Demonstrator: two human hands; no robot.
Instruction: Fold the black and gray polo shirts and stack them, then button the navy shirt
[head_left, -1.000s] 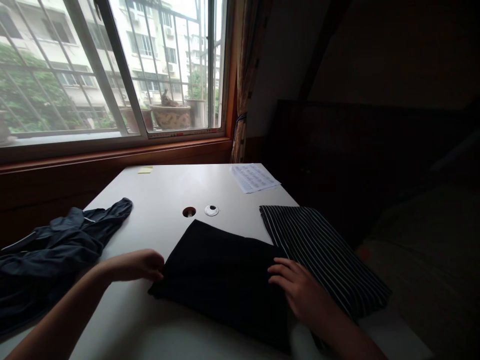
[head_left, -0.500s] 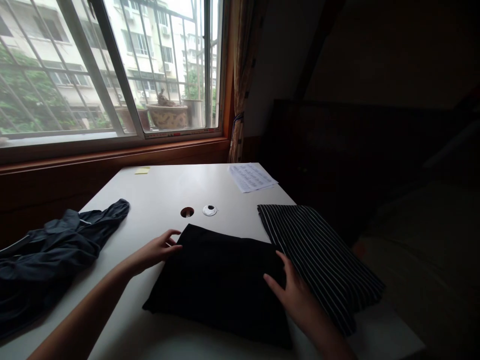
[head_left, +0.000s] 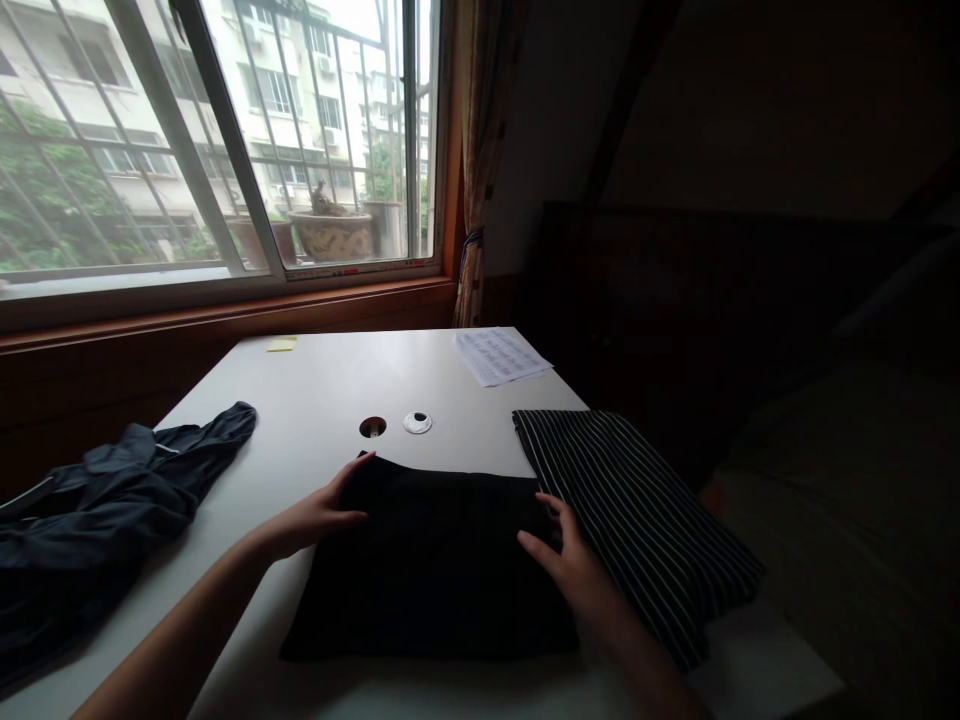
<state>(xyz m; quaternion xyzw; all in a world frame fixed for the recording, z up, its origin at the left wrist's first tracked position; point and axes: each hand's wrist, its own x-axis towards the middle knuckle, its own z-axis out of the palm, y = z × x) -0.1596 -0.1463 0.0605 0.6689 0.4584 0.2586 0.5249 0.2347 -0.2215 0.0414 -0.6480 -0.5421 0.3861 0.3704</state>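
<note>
A folded black garment lies on the white table in front of me. My left hand rests at its far left corner, thumb on top of the cloth and fingers along the edge, spread apart. At the far right corner, my right hand touches the cloth with thumb and fingers apart. Right beside that hand is a folded dark cloth with white stripes. A crumpled dark grey-blue garment lies to the left of my left arm.
Printed papers lie at the table's far right corner, and a yellow sticky note at the far left. A round hole and a white round cap are in the tabletop. Behind stands a barred window with a curtain.
The black garment has turned slightly, so its near edge now runs nearly level. My left hand has shifted onto its far left corner; my right hand moved a little left.
</note>
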